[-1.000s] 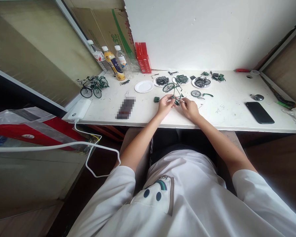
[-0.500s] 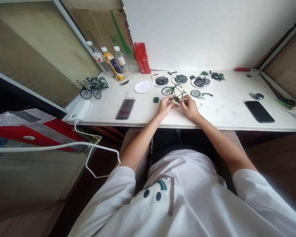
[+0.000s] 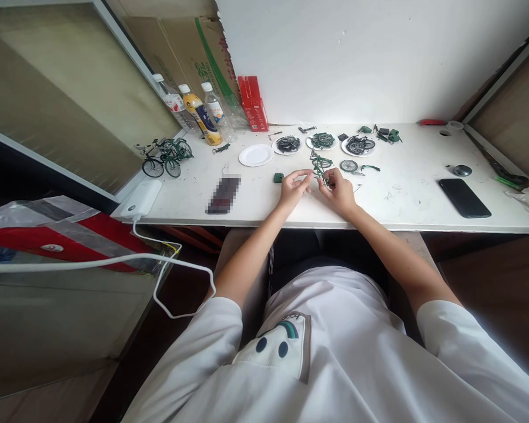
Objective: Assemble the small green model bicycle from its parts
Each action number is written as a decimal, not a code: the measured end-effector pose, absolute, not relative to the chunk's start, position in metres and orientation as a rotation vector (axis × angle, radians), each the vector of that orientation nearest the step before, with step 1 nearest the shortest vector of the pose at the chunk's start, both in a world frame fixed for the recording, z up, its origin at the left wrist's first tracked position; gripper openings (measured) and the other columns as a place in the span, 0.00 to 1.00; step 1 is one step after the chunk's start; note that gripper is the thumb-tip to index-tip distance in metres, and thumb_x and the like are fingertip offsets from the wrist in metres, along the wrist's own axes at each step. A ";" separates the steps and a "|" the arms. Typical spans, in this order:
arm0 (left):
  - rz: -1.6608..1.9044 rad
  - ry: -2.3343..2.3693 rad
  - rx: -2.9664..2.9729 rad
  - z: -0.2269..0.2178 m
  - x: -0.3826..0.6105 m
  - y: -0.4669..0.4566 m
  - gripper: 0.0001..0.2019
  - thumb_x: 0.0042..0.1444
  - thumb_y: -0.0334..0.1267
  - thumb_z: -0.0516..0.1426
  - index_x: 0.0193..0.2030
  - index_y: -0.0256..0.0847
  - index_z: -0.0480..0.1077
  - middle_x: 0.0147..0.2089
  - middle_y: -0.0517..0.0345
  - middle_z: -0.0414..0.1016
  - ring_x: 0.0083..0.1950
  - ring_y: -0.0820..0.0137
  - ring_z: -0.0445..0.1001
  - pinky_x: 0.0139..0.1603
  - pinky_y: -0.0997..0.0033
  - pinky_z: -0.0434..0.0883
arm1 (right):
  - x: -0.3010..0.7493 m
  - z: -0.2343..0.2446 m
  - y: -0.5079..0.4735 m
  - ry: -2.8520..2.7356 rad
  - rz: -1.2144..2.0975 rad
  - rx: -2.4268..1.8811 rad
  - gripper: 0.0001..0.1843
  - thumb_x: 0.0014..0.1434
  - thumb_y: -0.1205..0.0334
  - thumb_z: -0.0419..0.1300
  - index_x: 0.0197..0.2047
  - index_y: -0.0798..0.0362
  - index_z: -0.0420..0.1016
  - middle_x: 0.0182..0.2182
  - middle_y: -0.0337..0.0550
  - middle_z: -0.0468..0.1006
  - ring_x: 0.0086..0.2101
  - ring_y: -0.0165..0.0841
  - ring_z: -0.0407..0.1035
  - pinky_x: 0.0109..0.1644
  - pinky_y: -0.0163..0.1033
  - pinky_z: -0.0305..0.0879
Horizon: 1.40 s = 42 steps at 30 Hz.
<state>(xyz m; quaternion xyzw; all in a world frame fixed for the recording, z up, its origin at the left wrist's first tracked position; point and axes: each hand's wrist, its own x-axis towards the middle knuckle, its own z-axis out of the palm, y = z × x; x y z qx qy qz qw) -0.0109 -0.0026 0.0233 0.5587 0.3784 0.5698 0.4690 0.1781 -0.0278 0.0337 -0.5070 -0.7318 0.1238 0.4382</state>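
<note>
Item: green model bicycle (image 3: 320, 164), held end-on over the table (image 3: 405, 200), pinched steady in my right hand (image 3: 340, 189); my left hand (image 3: 293, 187), fingers nearly closed alongside, hold unclear; loose wheel (image 3: 349, 166) kept near.

I have both hands at the middle of the table (image 3: 405, 205), near its front edge: the left hand (image 3: 293, 189), the right hand (image 3: 340, 191) just beside it, and the small bicycle (image 3: 320, 164) between them, touching the right fingertips. A loose wheel (image 3: 349, 166) lies just right of it, and a small block (image 3: 278, 177) just left of the left hand. Behind these runs a row of plates (image 3: 256, 155). Further left, at the back, bottles (image 3: 198, 114) and a box (image 3: 252, 103) stand by the wall. Finished bicycles (image 3: 163, 157) stand at the far left edge, with a power bank (image 3: 141, 198) in front of them. A phone (image 3: 464, 198) lies well off to the right.
</note>
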 end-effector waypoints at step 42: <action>1.433 0.983 1.442 0.007 -0.009 0.010 0.18 0.59 0.48 0.73 0.51 0.39 0.82 0.47 0.50 0.86 0.26 0.78 0.73 0.29 0.75 0.72 | 0.183 0.030 -0.014 -1.626 0.632 -1.076 0.37 0.67 0.23 0.59 0.48 0.51 0.85 0.37 0.48 0.86 0.35 0.41 0.82 0.45 0.47 0.80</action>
